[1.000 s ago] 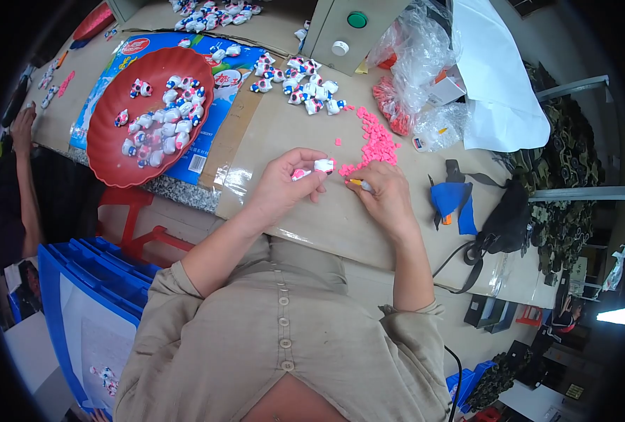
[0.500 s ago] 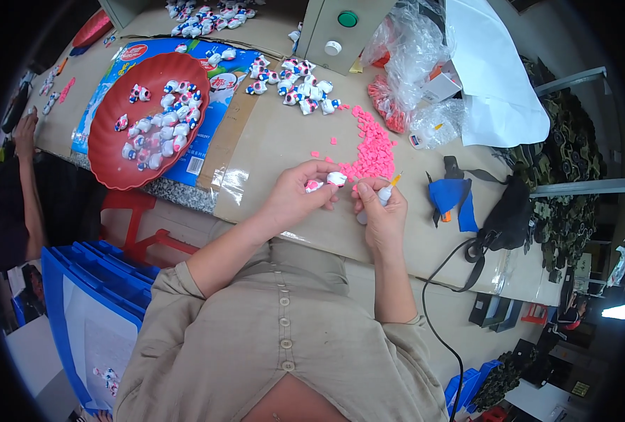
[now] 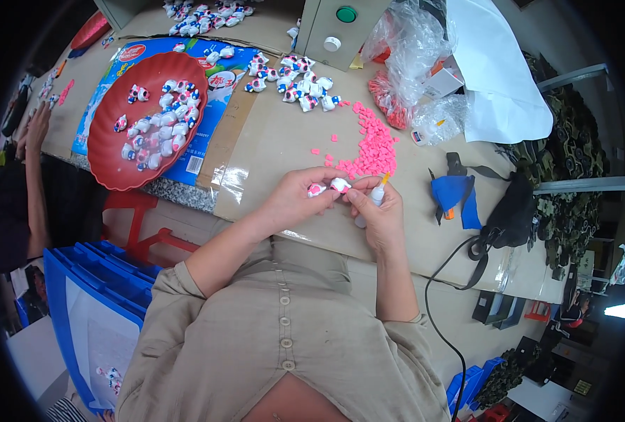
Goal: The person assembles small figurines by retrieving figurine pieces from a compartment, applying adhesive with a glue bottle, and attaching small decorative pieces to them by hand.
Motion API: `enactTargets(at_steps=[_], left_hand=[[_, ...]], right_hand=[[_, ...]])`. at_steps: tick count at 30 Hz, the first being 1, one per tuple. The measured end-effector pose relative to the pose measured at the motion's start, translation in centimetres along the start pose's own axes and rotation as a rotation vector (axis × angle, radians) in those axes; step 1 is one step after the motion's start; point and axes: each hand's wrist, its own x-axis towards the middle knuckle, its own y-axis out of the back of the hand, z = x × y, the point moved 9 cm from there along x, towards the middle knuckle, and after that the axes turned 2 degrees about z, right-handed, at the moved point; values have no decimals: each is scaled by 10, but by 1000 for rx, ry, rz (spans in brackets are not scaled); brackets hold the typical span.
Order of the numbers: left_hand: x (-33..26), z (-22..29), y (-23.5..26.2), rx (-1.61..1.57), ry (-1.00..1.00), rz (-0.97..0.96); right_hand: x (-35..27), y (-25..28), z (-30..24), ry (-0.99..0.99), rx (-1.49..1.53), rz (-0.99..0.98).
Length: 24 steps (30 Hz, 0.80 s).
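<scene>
My left hand [image 3: 293, 200] is closed around two small white figurines with pink patches. One figurine [image 3: 340, 185] is pinched at the fingertips; the other figurine [image 3: 316, 190] rests further back among the fingers. My right hand [image 3: 384, 219] grips a small white bottle with a yellow nozzle [image 3: 378, 194], the nozzle pointing up and away. The right thumb and forefinger meet the front figurine; whether a small pink piece lies between them is hidden. Just beyond both hands spreads a pile of small pink pieces [image 3: 376, 146] on the brown table covering [image 3: 270, 148].
At left, a red scalloped dish [image 3: 105, 137] holds several figurines. More figurines [image 3: 305, 86] cluster by a grey box with a green button [image 3: 346, 14]. Clear plastic bags [image 3: 414, 49], blue cloth [image 3: 453, 193] and a black cable [image 3: 428, 302] lie right. A co-worker's hand [image 3: 36, 126] shows far left.
My right hand has moved left, bringing its fingertips from just apart to the front figurine. The bottle has tilted more upright. The co-worker's hand at far left has shifted.
</scene>
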Motion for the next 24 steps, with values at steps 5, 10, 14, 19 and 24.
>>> enactTargets(at_steps=[5, 10, 14, 19, 24], left_hand=[[-1, 1, 0, 31, 10, -41], [-1, 5, -2, 77, 27, -76], [1, 1, -2, 87, -9, -74], [0, 8, -1, 122, -89, -49], [-1, 4, 1, 72, -22, -72]], right_hand=[[1, 0, 4, -42, -30, -20], [-2, -3, 0, -35, -60, -24], [-1, -3, 2, -35, -29, -16], [0, -2, 3, -55, -34, -8], [0, -3, 1, -25, -124, 26]])
